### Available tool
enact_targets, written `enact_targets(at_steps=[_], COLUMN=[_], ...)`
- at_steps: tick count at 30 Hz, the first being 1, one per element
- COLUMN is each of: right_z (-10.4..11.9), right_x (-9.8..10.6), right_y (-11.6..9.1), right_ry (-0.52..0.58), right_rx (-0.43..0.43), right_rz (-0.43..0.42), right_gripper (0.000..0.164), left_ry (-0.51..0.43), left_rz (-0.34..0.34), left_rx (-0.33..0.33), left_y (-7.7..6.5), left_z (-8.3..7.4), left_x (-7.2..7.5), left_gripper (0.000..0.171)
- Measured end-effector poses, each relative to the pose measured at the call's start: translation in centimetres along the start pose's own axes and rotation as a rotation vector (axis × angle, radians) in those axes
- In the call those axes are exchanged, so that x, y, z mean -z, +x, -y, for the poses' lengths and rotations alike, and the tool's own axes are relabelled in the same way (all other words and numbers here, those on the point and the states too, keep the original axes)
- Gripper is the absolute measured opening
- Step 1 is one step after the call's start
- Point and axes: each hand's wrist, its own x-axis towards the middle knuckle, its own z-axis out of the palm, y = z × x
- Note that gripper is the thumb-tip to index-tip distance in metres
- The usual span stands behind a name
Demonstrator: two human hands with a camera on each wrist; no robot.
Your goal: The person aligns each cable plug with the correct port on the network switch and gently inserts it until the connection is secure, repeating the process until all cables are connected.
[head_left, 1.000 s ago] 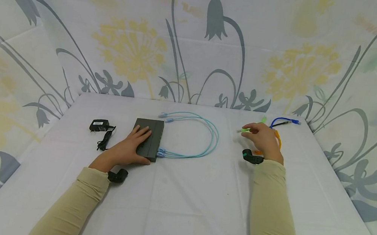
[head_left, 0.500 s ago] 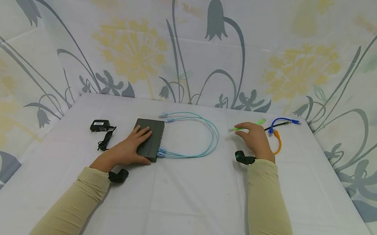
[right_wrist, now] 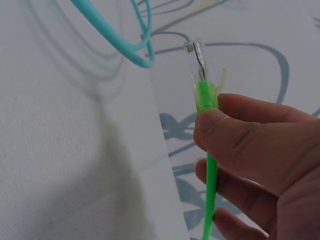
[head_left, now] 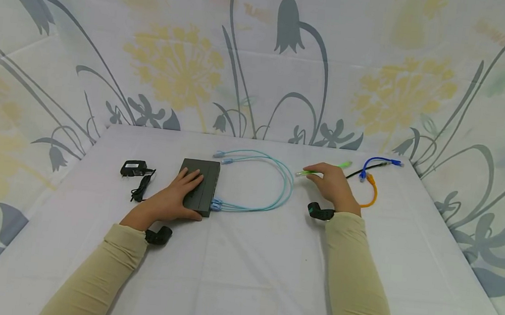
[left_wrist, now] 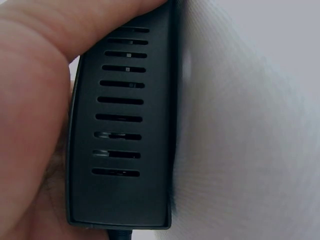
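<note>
My left hand (head_left: 175,201) lies over a dark network switch (head_left: 206,183), fingers spread on its top and thumb along the near side. In the left wrist view the thumb crosses one end of the slotted side (left_wrist: 120,117). Two light-blue network cables (head_left: 287,181) are plugged into the switch's right side; their other ends lie loose behind. Between thumb and fingertips, my right hand (head_left: 334,185) pinches a short green network cable (right_wrist: 207,100) just behind its clear plug (right_wrist: 197,62). The plug points left, near the blue loop; the cable's other end (head_left: 345,164) sticks out behind the hand.
At the back right lie a short blue cable (head_left: 380,160), a black cable (head_left: 355,173) and an orange cable (head_left: 374,192). Left of the switch is a black power adapter (head_left: 133,168) with a bundled cord (head_left: 141,187). Patterned cloth surrounds the white table (head_left: 246,268).
My right hand has moved left with the green cable, away from the other short cables, uncovering the orange and black ones. The left hand and the switch have stayed in place.
</note>
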Motion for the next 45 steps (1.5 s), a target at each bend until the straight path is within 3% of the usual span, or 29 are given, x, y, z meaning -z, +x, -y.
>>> enact_targets(at_steps=[45], right_z=[5.0], right_x=[-3.1], right_y=[0.7], right_ry=[0.021], right_rx=[0.186], right_rz=[0.116], right_gripper=[0.024], left_ry=[-0.007], left_rz=[-0.007], left_rx=[-0.001], left_y=[-0.2], left_z=[-0.3], left_x=[0.3], left_gripper=[0.109])
